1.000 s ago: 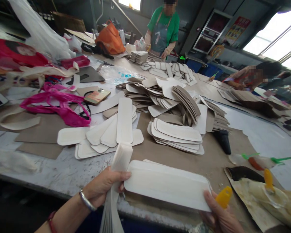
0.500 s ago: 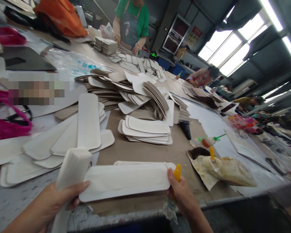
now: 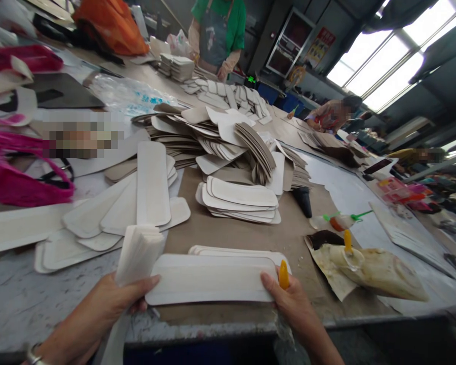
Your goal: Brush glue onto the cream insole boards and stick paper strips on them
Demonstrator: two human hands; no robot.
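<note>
My left hand [image 3: 106,304] is closed around an upright stack of white strips [image 3: 137,253] at the table's near edge, its thumb touching the left end of a long white rounded piece [image 3: 209,279]. My right hand [image 3: 292,304] grips the right end of that same piece and also holds a small yellow tool [image 3: 283,274] between its fingers. The white piece lies flat over a few similar pieces on the brown board [image 3: 228,233].
Fanned white pieces [image 3: 152,182] lie to the left, a neat pile [image 3: 243,200] ahead, a large heap [image 3: 220,137] behind. Glue bottles [image 3: 345,253] sit on stained paper at right. Pink bags [image 3: 19,177] lie far left. A person in green [image 3: 220,30] stands at the far end; others sit right.
The view has swung to the right and downward. Both hands have brought the long white piece a little closer to the table edge; the grips are unchanged.
</note>
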